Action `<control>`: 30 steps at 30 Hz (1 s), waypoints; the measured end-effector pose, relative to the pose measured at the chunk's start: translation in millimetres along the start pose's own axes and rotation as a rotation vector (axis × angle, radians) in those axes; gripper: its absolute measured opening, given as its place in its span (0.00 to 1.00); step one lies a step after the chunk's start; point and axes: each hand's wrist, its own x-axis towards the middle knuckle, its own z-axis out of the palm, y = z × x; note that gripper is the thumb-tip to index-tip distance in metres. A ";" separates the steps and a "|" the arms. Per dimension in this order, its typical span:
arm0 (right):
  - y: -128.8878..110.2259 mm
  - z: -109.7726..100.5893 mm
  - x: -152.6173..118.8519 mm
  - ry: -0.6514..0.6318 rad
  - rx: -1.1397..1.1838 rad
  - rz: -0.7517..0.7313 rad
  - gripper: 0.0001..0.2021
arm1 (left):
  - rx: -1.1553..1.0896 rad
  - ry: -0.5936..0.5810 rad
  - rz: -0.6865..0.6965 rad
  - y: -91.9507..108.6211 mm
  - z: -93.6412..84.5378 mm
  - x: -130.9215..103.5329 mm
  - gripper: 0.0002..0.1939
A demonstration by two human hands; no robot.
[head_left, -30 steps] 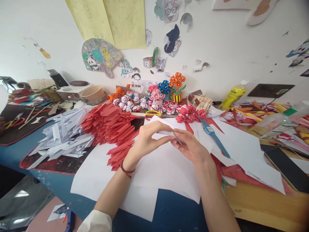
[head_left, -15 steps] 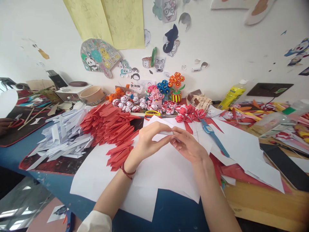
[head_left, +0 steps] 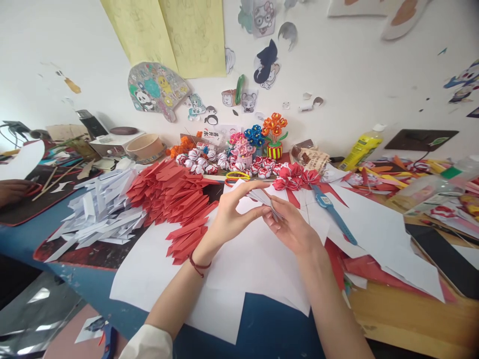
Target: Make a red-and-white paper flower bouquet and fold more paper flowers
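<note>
Between my two hands is a small bundle of folded white paper strips [head_left: 261,197], its layers slightly fanned. My left hand [head_left: 235,212] pinches the bundle's left side, thumb below and fingers above. At the other end, my right hand [head_left: 290,219] grips it with thumb and curled fingers; part of the paper is hidden there. Large white paper sheets [head_left: 243,269] lie under both hands. To the left are a heap of folded red paper strips [head_left: 168,194] and a pile of folded white strips [head_left: 103,209].
Red-and-white paper flowers [head_left: 294,175] and yellow-handled scissors [head_left: 238,175] lie behind my hands. To the right are a blue watch [head_left: 333,212], a black phone [head_left: 445,254] and a yellow bottle [head_left: 362,147]. Another person's hand [head_left: 15,192] is at the far left.
The white paper bundle has tilted and its layers now show fanned between my hands. My left fingers have lifted slightly. At the far left, the other person's hand and white sheet have shifted.
</note>
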 end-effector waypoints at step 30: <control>-0.1 5.7 -3.2 -0.021 -0.004 0.007 0.14 | -0.097 -0.001 -0.054 2.4 4.9 -4.8 0.18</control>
